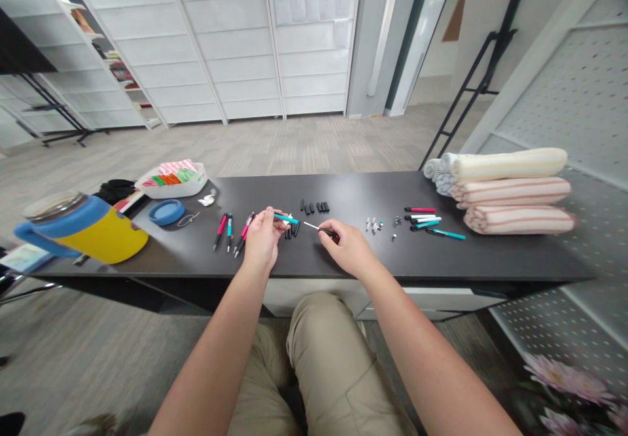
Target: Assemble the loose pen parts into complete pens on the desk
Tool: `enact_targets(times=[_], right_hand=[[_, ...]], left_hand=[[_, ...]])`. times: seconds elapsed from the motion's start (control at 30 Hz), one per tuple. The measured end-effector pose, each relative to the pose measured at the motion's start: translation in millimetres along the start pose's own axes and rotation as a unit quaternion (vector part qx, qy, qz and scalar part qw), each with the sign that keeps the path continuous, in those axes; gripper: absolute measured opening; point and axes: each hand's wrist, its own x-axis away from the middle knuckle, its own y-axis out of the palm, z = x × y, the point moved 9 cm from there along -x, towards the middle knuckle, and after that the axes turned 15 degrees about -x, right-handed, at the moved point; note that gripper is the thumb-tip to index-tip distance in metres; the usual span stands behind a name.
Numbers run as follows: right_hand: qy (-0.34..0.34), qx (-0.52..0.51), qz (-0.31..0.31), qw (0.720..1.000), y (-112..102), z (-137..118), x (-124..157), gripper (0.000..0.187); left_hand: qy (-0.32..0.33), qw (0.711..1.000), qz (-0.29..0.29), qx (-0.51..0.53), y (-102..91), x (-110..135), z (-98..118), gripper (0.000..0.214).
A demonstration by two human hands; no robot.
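My left hand (pixel 261 236) is closed on a teal pen barrel (pixel 286 218), whose end points right. Facing it, my right hand (pixel 348 246) grips a thin pale rod with a dark end (pixel 311 226); its tip stops short of the barrel. Assembled pens, among them a pink pen (pixel 220 232) and a teal pen (pixel 229 233), lie left of my left hand. Short black grips (pixel 322 207) are grouped beyond my hands, with more black pieces partly hidden by my left fingers. Small clear and silver parts (pixel 374 225) are scattered right of my right hand.
Coloured barrels (pixel 422 218) lie on the dark table (pixel 245 190) toward the right, before rolled towels (pixel 515 190). A blue-and-yellow mug (pixel 98 230), a blue lid (pixel 167 211) and a white basket (pixel 179 187) of colourful packets stand at left. A crumpled white piece (pixel 207 199) lies nearby.
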Motion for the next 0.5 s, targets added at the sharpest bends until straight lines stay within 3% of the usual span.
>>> enact_targets(times=[0.1, 0.17, 0.3, 0.4, 0.5], right_hand=[[0.000, 0.051, 0.022, 0.998, -5.3, 2.0, 4.4, 0.017], [0.007, 0.084, 0.037, 0.996, -9.4, 3.6, 8.1, 0.017], [0.011, 0.130, 0.044, 0.991, -11.5, 2.2, 12.7, 0.017], [0.013, 0.155, 0.039, 0.987, -9.4, 0.2, 12.7, 0.016], [0.021, 0.172, 0.036, 0.984, -7.8, -0.2, 12.3, 0.016]], left_hand=[[0.020, 0.998, 0.016, -0.050, -3.0, 1.2, 1.9, 0.041], [0.054, 0.988, 0.016, -0.146, -0.2, 4.9, 8.4, 0.038], [0.177, 0.919, -0.047, -0.350, 28.4, 20.7, 30.3, 0.023], [0.251, 0.884, -0.089, -0.383, 47.9, 33.5, 43.0, 0.014], [0.266, 0.871, -0.089, -0.404, 51.2, 36.7, 46.8, 0.016]])
